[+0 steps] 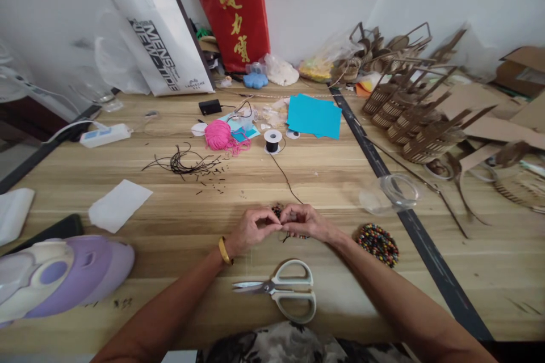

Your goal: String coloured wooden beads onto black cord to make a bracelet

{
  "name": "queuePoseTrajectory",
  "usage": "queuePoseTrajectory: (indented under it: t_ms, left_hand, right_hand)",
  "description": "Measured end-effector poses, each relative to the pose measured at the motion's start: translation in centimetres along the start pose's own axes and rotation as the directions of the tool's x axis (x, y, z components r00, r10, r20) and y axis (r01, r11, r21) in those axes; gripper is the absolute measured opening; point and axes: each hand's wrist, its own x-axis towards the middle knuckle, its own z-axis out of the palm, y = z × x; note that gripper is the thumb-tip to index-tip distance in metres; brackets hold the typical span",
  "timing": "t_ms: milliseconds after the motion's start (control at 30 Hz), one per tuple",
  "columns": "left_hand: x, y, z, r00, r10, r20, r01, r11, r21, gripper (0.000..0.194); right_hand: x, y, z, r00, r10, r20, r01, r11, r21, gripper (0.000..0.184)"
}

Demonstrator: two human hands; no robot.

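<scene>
My left hand, with a gold bangle at the wrist, and my right hand meet fingertip to fingertip above the table. Both pinch a thin black cord, which runs back to a white spool of the same cord. Partly hidden behind and beneath the fingers is a strand of small dark and coloured beads. Scissors with cream handles lie below the hands, blades to the left. A coil of multicoloured beads rests beside my right forearm.
Cut black cords and short snippets lie left of the spool. Behind are pink yarn and blue sheets. A purple-and-white device stands at left. Woven baskets and clear plastic rings occupy the right.
</scene>
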Motion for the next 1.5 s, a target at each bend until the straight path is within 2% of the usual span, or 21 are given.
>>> queuePoseTrajectory:
  t_ms: [333, 433, 533, 633, 700, 867, 1067, 1233, 1367, 1500]
  left_hand:
    - [-0.1, 0.1, -0.2, 1.000, 0.019, 0.000, -0.019, 0.999, 0.033, 0.015]
    - [0.0, -0.1, -0.8, 0.995, -0.003, -0.100, 0.003, 1.000, -0.008, 0.014]
    - [0.3, -0.7, -1.7, 0.969, -0.054, -0.240, 0.041, 0.997, -0.060, 0.014]
    - [0.6, -1.5, -2.4, 0.946, -0.083, -0.315, 0.072, 0.996, -0.047, 0.013]
    - [0.7, -2.0, -2.7, 0.941, -0.087, -0.327, 0.086, 0.996, -0.017, 0.012]
    - [0.9, -2.1, -2.6, 0.970, -0.026, -0.243, 0.051, 0.994, 0.098, 0.010]
    - [0.9, -1.7, -2.5, 0.993, 0.047, -0.107, -0.012, 0.953, 0.303, 0.006]
    - [0.8, -1.7, -2.6, 0.997, 0.063, -0.039, -0.039, 0.895, 0.445, 0.006]
    - [0.7, -1.6, -2.4, 0.997, 0.079, -0.006, -0.066, 0.868, 0.492, 0.006]
    - [0.5, -1.3, -1.9, 0.985, 0.168, 0.032, -0.161, 0.848, 0.505, 0.007]
  right_hand:
    - [-0.1, -0.3, 0.2, 1.000, -0.016, -0.016, 0.015, 0.999, -0.042, 0.029]
    - [-0.2, -0.2, -0.2, 0.999, -0.032, -0.029, 0.032, 0.999, 0.002, 0.027]
    - [-0.1, 0.0, -0.6, 0.995, -0.020, -0.099, 0.027, 0.997, 0.075, 0.026]
    - [0.1, 0.2, -0.8, 0.986, -0.005, -0.169, 0.035, 0.984, 0.175, 0.026]
    - [0.2, 0.3, -1.0, 0.980, -0.008, -0.198, 0.062, 0.961, 0.269, 0.026]
    - [0.2, 0.2, -1.6, 0.990, -0.030, -0.135, 0.086, 0.898, 0.431, 0.025]
    - [0.0, 0.3, -1.7, 0.998, -0.022, -0.054, 0.044, 0.895, 0.443, 0.025]
    - [0.1, 0.5, -1.7, 0.999, -0.045, -0.028, 0.053, 0.890, 0.453, 0.026]
    - [0.2, 0.6, -1.8, 0.999, -0.028, -0.039, 0.044, 0.877, 0.478, 0.027]
    - [0.3, 0.6, -1.8, 0.999, -0.015, -0.051, 0.038, 0.870, 0.491, 0.027]
